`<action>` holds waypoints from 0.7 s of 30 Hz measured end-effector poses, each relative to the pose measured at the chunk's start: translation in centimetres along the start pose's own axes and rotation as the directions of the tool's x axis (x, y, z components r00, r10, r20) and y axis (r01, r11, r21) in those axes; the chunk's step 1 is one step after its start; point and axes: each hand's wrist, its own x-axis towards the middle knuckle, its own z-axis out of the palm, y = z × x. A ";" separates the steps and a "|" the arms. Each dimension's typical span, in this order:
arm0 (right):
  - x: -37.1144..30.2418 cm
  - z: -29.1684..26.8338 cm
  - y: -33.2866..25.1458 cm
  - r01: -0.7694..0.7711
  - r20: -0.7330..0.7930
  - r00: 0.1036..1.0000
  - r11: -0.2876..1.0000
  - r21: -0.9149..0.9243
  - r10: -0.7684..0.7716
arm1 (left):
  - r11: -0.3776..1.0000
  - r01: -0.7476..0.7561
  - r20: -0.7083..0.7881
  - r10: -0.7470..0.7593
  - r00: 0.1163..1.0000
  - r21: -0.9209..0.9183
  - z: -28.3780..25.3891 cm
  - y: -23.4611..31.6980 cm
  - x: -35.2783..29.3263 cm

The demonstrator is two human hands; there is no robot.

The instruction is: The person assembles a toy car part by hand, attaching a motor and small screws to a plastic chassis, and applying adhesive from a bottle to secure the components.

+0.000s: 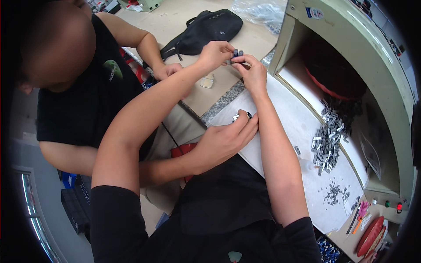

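My left hand and my right hand meet above the far edge of the white work surface. Their fingertips are closed around small dark grey-blue pieces with rounded ends; the pieces' exact kind is too small to tell. Below my hands, a co-worker's hand reaches in from the left under my left arm, its fingers by small shiny metal parts next to my right forearm. That person's other hand rests near the brown table.
A black bag and clear plastic lie on the far table. To the right, metal parts are heaped before a red-rimmed container inside a curved housing. Tiny bits, pens and a red pouch lie nearer.
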 end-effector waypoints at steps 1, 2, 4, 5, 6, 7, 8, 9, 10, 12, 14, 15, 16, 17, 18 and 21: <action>0.1 -0.4 -0.5 0.001 -0.001 1.000 0.996 -0.092 -0.001 | 1.000 0.004 0.010 -0.004 1.000 -0.003 0.1 -0.3 -0.1; 0.2 -0.6 -0.2 -0.007 -0.007 1.000 0.995 -0.096 0.007 | 0.999 -0.043 0.005 0.043 0.999 -0.001 0.2 -0.6 -0.2; 0.6 -1.6 0.9 -0.191 0.117 0.974 0.981 -0.025 0.193 | 0.995 -0.097 0.016 0.097 0.995 -0.004 0.5 -0.1 -0.3; 0.7 -2.1 1.8 -0.231 0.152 0.966 0.962 0.147 0.208 | 0.969 -0.193 0.087 0.181 0.980 0.157 0.6 0.3 -0.3; 0.7 -2.0 1.8 -0.231 0.159 0.966 0.961 0.153 0.206 | 0.907 -0.279 0.152 0.242 0.958 0.317 0.1 0.5 -0.7; 0.7 -1.9 1.9 -0.269 0.215 0.951 0.937 0.224 0.221 | 0.906 -0.274 0.147 0.237 0.960 0.323 -0.2 0.6 -1.1; 0.7 -1.7 1.9 -0.308 0.272 0.934 0.906 0.290 0.231 | 0.872 -0.292 0.175 0.241 0.955 0.393 -0.5 0.6 -1.4; 0.7 -1.8 1.8 -0.310 0.277 0.932 0.911 0.272 0.234 | 0.832 -0.320 0.210 0.249 0.945 0.452 -0.5 0.7 -1.3; 0.6 -1.8 1.7 -0.308 0.274 0.933 0.912 0.272 0.233 | 0.831 -0.323 0.211 0.252 0.945 0.452 -0.4 0.6 -1.3; 0.5 -1.8 1.4 -0.302 0.255 0.935 0.929 0.212 0.245 | 0.878 -0.261 0.189 0.199 0.961 0.401 -0.2 0.4 -1.2; 0.5 -1.9 1.2 -0.293 0.256 0.937 0.934 0.203 0.239 | 0.880 -0.257 0.201 0.189 0.961 0.399 -0.2 0.3 -1.1; 0.5 -1.9 1.2 -0.285 0.259 0.938 0.939 0.193 0.231 | 0.883 -0.251 0.210 0.179 0.961 0.396 -0.2 0.1 -1.0; 0.5 -1.9 1.2 -0.285 0.259 0.938 0.939 0.193 0.231 | 0.883 -0.251 0.210 0.179 0.961 0.396 -0.2 0.0 -0.9; 0.4 -1.9 1.2 -0.284 0.258 0.937 0.943 0.174 0.235 | 0.878 -0.277 0.200 0.213 0.956 0.390 -0.2 -0.2 -0.9; 0.5 -1.9 1.2 -0.282 0.257 0.937 0.947 0.155 0.236 | 0.872 -0.304 0.189 0.248 0.950 0.384 -0.2 -0.4 -0.9; 0.5 -1.9 1.8 -0.283 0.235 0.944 0.932 0.225 0.230 | 0.879 -0.302 0.148 0.266 0.953 0.369 0.2 -0.9 -1.1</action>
